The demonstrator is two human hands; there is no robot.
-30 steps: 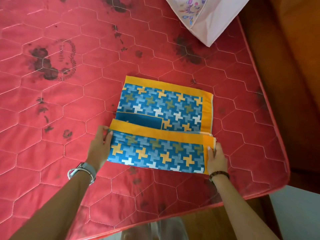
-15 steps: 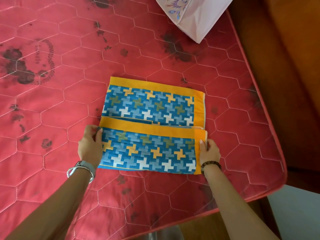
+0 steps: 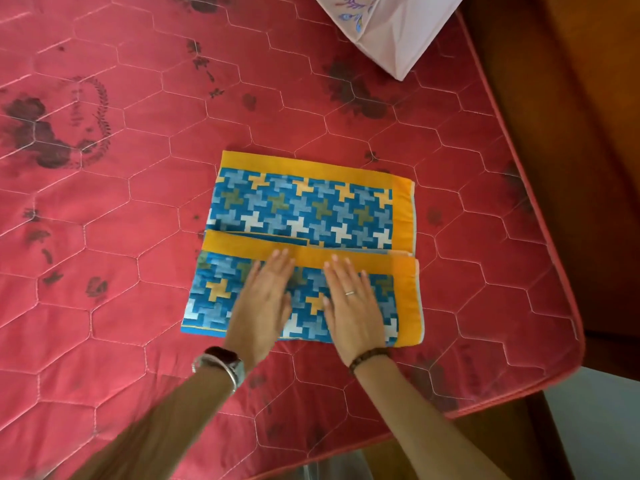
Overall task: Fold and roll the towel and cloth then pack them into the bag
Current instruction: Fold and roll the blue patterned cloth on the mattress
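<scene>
Your fingers [image 3: 281,261] lay stretched flat and slightly spread, clamped on nothing, their tips reaching the orange band across the middle of the towel [image 3: 308,209]. Your left hand [image 3: 263,303] pressed palm-down on the near folded flap, left of its centre, and your right hand [image 3: 353,306] pressed the same flap just beside it, with a narrow strip of pattern showing between the two. You wore a ring on the right hand, a dark bead bracelet on that wrist, and a watch [image 3: 221,362] with a metal bangle on the left wrist.

The bag [image 3: 398,32], pale pink with a floral print, stood at the far right corner of the mattress [image 3: 104,306], well apart from the towel; its mouth was cut off by the frame, so you could not tell what it held.

The towel lay on the right half of the red quilted mattress, its right side near the mattress edge, beyond which ran dark wooden furniture [image 3: 571,168]. To the left, a broad stretch of stained mattress lay open.

The towel was blue with a pinwheel pattern in white, yellow and green, bordered in orange. Its near part was folded over toward the middle, the flap's orange border running straight across, with the far half flat.
</scene>
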